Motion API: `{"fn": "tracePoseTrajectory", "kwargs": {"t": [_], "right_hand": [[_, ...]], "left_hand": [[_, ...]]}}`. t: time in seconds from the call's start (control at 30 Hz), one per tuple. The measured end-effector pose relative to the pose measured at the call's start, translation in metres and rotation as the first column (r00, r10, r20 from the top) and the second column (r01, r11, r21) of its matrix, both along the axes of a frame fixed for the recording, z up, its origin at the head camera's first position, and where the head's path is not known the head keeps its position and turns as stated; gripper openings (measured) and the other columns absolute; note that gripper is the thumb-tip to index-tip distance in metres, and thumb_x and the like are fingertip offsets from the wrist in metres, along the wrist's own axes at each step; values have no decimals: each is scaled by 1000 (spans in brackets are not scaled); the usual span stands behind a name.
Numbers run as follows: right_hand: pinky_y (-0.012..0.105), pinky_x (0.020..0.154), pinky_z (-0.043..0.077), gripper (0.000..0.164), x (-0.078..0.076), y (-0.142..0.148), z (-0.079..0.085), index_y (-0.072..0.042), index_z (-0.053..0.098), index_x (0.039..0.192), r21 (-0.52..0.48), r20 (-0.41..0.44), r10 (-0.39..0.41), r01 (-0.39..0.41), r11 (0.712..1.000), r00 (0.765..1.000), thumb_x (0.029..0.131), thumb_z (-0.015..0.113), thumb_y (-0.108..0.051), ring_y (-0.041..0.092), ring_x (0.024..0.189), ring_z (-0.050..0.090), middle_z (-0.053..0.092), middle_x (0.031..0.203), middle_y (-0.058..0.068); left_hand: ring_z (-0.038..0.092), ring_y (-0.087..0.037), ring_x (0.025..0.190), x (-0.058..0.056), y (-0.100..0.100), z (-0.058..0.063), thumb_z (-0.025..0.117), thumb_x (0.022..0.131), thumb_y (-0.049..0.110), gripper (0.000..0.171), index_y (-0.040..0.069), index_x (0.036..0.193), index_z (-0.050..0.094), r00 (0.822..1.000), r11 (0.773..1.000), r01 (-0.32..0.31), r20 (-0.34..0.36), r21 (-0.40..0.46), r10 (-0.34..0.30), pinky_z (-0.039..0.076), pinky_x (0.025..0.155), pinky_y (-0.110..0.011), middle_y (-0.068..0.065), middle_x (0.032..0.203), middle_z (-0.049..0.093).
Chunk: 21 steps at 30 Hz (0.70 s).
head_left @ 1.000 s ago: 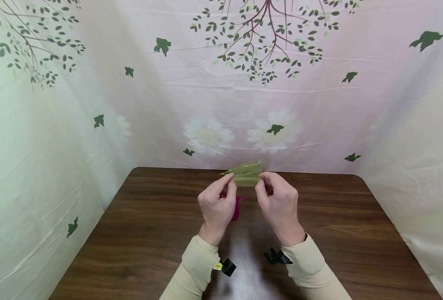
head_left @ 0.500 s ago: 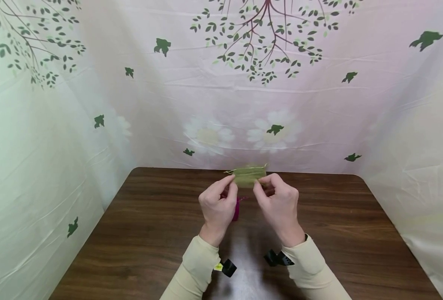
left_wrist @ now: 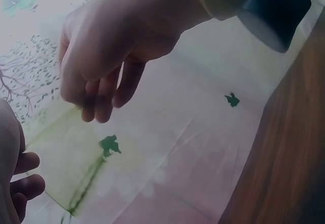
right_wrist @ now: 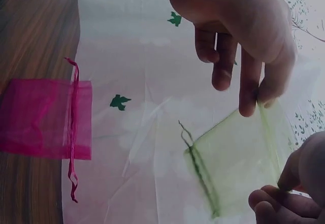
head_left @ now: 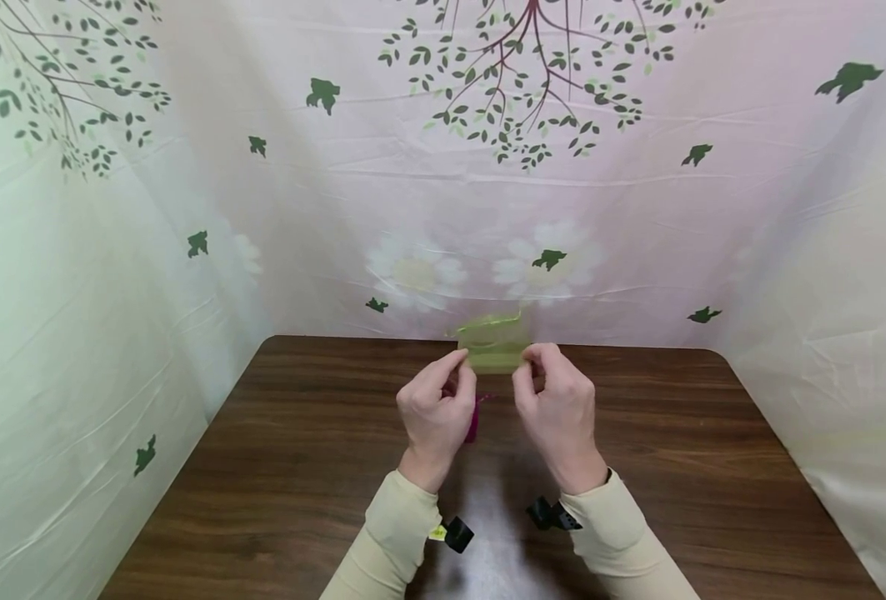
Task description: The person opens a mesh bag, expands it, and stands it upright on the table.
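A sheer light-green drawstring pouch (head_left: 493,346) is stretched between both hands above the far part of the table. My left hand (head_left: 435,404) pinches its left near corner between thumb and forefinger, and my right hand (head_left: 557,398) pinches the right near corner the same way. The pouch's cord edge points away from me; in the right wrist view the green pouch (right_wrist: 233,158) looks flat, with thin cord ends sticking out. A magenta drawstring pouch (right_wrist: 45,117) lies on the table beneath, mostly hidden behind my left hand in the head view.
The dark wood-grain table (head_left: 285,467) reaches a patterned fabric backdrop (head_left: 600,208) at its far edge. Fabric hangs on the left and right sides too. Black wrist cameras sit on both sleeves.
My right hand moved slightly inward on the green pouch, then back outward. The pouch has tipped up, its cord edge now higher and farther from the fingers. The left hand has stayed nearly still.
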State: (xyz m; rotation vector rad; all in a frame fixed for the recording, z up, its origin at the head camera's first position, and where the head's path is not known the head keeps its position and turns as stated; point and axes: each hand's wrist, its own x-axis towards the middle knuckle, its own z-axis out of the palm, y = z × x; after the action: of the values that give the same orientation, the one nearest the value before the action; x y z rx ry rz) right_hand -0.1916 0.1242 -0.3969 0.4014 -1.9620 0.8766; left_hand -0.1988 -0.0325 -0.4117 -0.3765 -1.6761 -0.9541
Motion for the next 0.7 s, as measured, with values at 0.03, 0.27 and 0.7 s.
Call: {"fn": "tracePoseTrajectory", "kwargs": {"t": [0.03,0.27,0.7], "right_hand": [[37,55,54,6,0,0,0,-4,68,92,0,-1,6,-6,1000,1000,91,62,-2,16,64,67,70,75,6],[37,51,52,16,0,-2,-3,-9,62,78,14,-38,-21,21,1000,999,86,73,-1,15,57,66,69,67,3],[34,50,49,9,-1,-3,-4,-3,65,96,32,8,2,-3,999,1000,89,65,3,16,57,62,67,71,4]], "left_hand": [[59,-9,54,0,0,0,72,86,-3,16,5,95,82,1000,1000,2,-2,-1,-2,50,49,-23,-4,82,78],[60,-10,54,-1,0,-2,73,84,-4,14,4,92,81,1000,1000,1,-10,2,-1,50,50,-24,-3,75,74],[58,-8,52,-5,-3,-3,71,86,-3,17,5,97,81,1000,1000,-22,8,-19,22,48,48,-22,-2,74,73]]}}
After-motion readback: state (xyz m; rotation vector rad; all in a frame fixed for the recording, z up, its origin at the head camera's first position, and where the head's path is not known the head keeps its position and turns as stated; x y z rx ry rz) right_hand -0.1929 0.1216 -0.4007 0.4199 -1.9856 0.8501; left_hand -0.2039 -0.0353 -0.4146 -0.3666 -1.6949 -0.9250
